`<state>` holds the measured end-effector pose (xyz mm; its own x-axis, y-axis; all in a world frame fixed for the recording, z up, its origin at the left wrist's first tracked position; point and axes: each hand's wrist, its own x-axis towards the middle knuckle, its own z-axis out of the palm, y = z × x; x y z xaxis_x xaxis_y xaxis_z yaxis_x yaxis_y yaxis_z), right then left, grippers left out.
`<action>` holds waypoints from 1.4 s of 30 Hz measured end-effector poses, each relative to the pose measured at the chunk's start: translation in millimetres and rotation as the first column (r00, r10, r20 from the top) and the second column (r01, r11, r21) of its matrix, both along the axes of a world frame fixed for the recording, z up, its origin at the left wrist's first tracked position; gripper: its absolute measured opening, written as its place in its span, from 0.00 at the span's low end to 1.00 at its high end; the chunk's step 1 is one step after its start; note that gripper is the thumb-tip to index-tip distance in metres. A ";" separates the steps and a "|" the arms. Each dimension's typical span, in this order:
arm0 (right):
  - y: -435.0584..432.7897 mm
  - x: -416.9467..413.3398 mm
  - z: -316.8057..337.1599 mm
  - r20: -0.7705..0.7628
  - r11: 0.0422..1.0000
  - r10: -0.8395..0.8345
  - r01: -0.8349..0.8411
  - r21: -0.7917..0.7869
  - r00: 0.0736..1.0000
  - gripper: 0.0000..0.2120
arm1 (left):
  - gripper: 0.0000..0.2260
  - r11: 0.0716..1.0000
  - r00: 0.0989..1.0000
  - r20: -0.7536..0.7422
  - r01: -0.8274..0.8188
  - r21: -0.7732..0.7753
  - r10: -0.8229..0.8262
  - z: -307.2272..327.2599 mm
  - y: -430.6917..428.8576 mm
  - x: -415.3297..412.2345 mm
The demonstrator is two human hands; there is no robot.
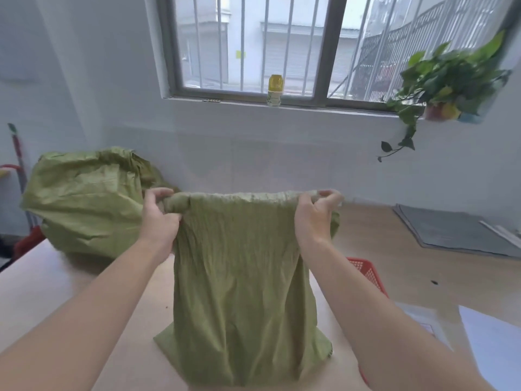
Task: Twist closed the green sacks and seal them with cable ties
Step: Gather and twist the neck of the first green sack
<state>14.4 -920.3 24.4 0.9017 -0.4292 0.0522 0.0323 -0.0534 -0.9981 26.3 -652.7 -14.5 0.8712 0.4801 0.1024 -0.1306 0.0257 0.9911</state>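
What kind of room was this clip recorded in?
Probably a plain indoor workroom or utility room, not a factory floor: a barred window with a potted plant on its sill, a light wooden table, and a broom leaning in the corner.

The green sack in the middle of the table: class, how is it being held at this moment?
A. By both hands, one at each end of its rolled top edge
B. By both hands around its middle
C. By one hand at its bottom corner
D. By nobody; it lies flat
A: the left hand and right hand each grip an end of the green sack at its bunched top edge, so it hangs upright.
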 end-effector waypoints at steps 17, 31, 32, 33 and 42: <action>-8.7 41.8 -37.9 -0.383 0.861 0.437 -0.256 0.439 0.814 0.20 | 0.17 0.807 0.725 -0.361 0.484 -0.339 -0.586 0.2 -6.5 26.0; -65.5 50.5 -15.1 0.188 0.863 0.155 -0.226 0.453 0.970 0.28 | 0.26 0.769 0.846 0.163 0.530 -0.358 -0.507 14.9 7.0 46.7; -67.4 51.5 -17.7 0.182 0.856 0.190 -0.253 0.450 0.965 0.30 | 0.24 0.761 0.828 0.134 0.555 -0.336 -0.544 13.8 7.6 43.8; -68.0 50.5 -18.3 0.184 0.843 0.228 -0.288 0.454 0.956 0.32 | 0.22 0.750 0.808 0.091 0.577 -0.323 -0.583 12.2 8.4 41.4; -74.9 48.3 5.3 0.281 0.902 0.118 -0.221 0.370 0.952 0.10 | 0.09 0.961 0.962 -0.055 0.264 -0.088 -0.269 12.8 7.2 38.5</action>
<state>62.6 -995.3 29.7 0.9426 -0.3026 0.1413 0.2525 0.3692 -0.8944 64.9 -645.5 -1.7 0.9721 0.2341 0.0124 -0.0436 0.1289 0.9907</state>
